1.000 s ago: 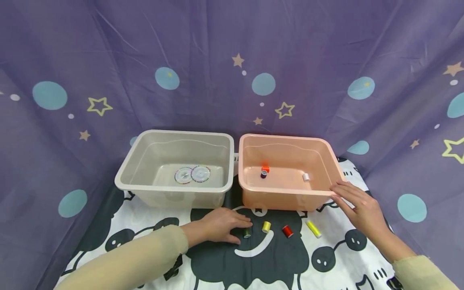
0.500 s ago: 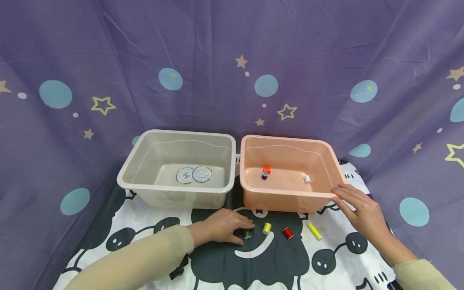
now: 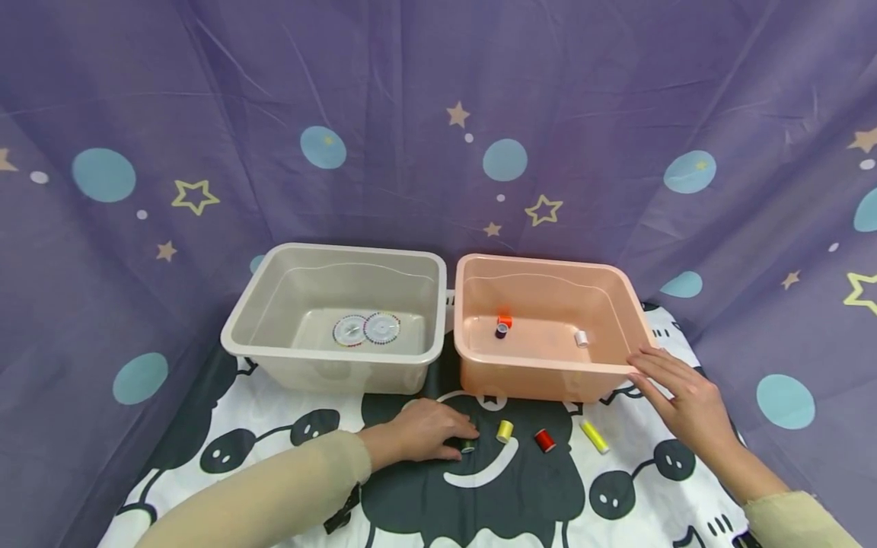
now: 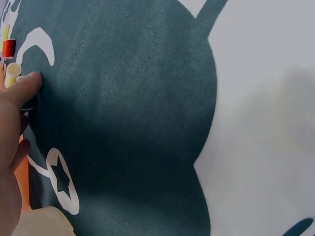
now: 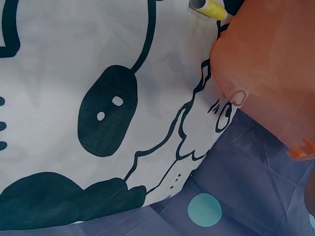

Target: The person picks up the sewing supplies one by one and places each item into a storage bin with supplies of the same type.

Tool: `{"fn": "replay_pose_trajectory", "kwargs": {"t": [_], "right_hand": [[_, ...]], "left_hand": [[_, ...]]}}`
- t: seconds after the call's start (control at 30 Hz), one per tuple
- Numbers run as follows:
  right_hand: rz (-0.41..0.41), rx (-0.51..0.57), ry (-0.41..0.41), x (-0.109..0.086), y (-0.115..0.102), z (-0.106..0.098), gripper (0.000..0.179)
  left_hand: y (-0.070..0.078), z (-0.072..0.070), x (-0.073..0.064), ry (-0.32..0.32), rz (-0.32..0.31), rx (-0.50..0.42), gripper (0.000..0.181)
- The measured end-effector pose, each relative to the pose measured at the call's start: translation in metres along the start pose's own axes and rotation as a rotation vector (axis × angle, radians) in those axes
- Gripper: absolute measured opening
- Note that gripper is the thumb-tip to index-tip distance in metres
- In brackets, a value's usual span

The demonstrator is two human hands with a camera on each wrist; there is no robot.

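In the head view my left hand [image 3: 435, 430] is down on the cloth at a dark green thread spool [image 3: 467, 446], its fingers and thumb around the spool and partly hiding it. The left wrist view shows the thumb [image 4: 29, 86] against that spool. To its right lie a pale yellow spool [image 3: 504, 431], a red spool [image 3: 544, 441] and a long bright yellow spool [image 3: 594, 438]. My right hand [image 3: 688, 399] rests with extended fingers on the near right corner of the pink bin [image 3: 548, 366].
A grey bin [image 3: 329, 355] stands left of the pink one, with two pin wheels [image 3: 381, 328] inside. The pink bin contains an orange spool [image 3: 505, 321], a dark spool [image 3: 502, 331] and a white spool [image 3: 581, 339]. A purple curtain [image 3: 384, 91] hangs behind.
My left fingers have drawn in and lowered slightly around the dark green spool. The right hand stays on the pink bin's corner. The head view has shifted a little.
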State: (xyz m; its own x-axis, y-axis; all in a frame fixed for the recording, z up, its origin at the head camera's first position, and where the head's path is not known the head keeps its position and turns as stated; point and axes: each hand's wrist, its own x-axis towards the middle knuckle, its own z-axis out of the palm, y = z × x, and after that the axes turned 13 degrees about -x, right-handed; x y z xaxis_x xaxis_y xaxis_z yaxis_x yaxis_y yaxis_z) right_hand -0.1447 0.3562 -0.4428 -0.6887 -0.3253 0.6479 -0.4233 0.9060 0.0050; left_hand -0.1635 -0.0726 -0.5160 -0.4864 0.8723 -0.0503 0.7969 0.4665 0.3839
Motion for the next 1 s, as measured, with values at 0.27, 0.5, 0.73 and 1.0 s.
{"fn": "replay_pose_trajectory", "kwargs": {"t": [0.27,0.5,0.73,1.0], "right_hand": [[0.007,-0.007,0.007,0.0003,-0.0006,0.0003,0.067],[-0.001,0.008,0.003,0.0003,-0.0001,-0.0009,0.054],[0.003,0.001,0.005,0.0004,0.0000,-0.0010,0.064],[0.004,0.007,0.007,-0.0006,0.0000,-0.0003,0.056]], "left_hand": [[-0.0006,0.0022,0.0010,0.039,0.076,0.034,0.034],[-0.0007,0.0041,0.0008,0.066,0.101,0.067,0.028],[-0.0010,0.0023,-0.0009,0.036,0.093,0.031,0.032],[-0.0011,0.0038,-0.0033,0.039,0.096,0.045,0.028]]}}
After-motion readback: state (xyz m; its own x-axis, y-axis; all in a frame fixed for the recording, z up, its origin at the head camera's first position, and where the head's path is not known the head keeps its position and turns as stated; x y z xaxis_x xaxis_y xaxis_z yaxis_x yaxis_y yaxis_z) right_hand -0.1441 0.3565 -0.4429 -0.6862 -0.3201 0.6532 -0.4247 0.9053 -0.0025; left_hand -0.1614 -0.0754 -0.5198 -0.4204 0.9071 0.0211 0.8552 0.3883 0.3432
